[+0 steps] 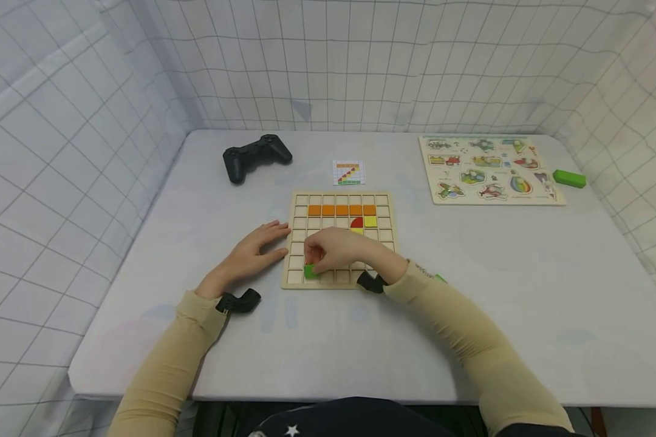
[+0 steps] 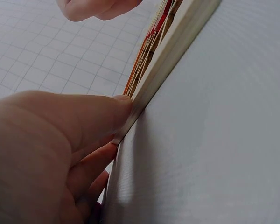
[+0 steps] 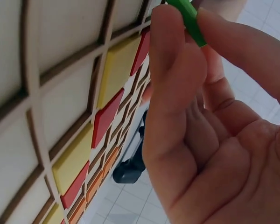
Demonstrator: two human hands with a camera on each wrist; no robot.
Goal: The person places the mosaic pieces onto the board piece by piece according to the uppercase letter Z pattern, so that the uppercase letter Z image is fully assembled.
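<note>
My right hand (image 1: 341, 247) pinches a green square tile (image 1: 310, 271) between thumb and fingers, over the lower left of a wooden grid board (image 1: 286, 278). Whether the tile touches its cell is hard to tell. In the right wrist view the same green tile (image 3: 191, 23) shows at the fingertips. A row of orange tiles (image 1: 342, 210) lies near the board's top. A yellow tile (image 1: 370, 222) and a red rounded tile (image 1: 356, 223) sit below it; more run diagonally, partly hidden by the right hand. My left hand (image 1: 251, 252), fingers extended, touches the board's left edge.
Behind the board lies a small pattern card (image 1: 349, 173). A black game controller (image 1: 257, 156) is at the back left. A picture puzzle board (image 1: 492, 170) and a green block (image 1: 569, 178) lie at the back right. Something green (image 1: 440, 278) peeks out beside the right sleeve.
</note>
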